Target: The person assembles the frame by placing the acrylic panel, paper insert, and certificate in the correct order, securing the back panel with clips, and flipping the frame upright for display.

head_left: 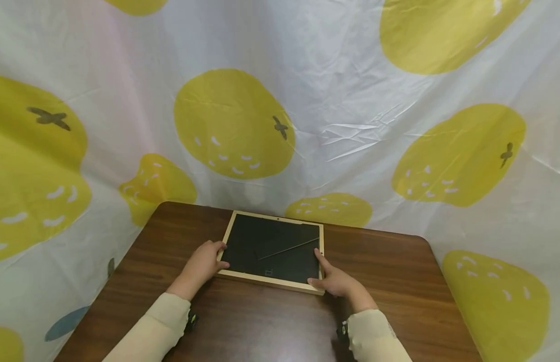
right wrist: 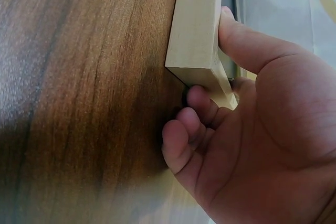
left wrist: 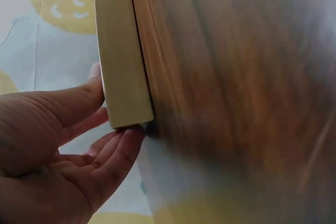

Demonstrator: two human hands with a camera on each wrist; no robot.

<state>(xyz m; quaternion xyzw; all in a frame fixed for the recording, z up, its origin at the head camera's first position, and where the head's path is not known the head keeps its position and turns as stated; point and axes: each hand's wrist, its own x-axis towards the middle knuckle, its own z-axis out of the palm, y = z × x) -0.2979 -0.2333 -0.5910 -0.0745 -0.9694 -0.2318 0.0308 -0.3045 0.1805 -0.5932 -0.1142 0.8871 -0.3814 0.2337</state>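
A flat black board with a pale wooden frame [head_left: 270, 286] lies on the brown table. Across its black face [head_left: 261, 236] runs a thin slanted line, and I cannot tell if it is a stick or an edge. My left hand [head_left: 203, 261] grips the frame's left side near the front corner, thumb over the rim. In the left wrist view, the fingers of that hand [left wrist: 68, 145] touch the frame's end [left wrist: 123, 66]. My right hand [head_left: 338, 279] holds the opposite front corner. The right wrist view shows its thumb [right wrist: 252, 40] on the rim and the other fingers curled beside the corner.
The wooden table [head_left: 261, 327] has rounded back corners. Behind it and at both sides hangs a white curtain [head_left: 343, 125] printed with yellow fruit. The frame lies close to the table's back edge.
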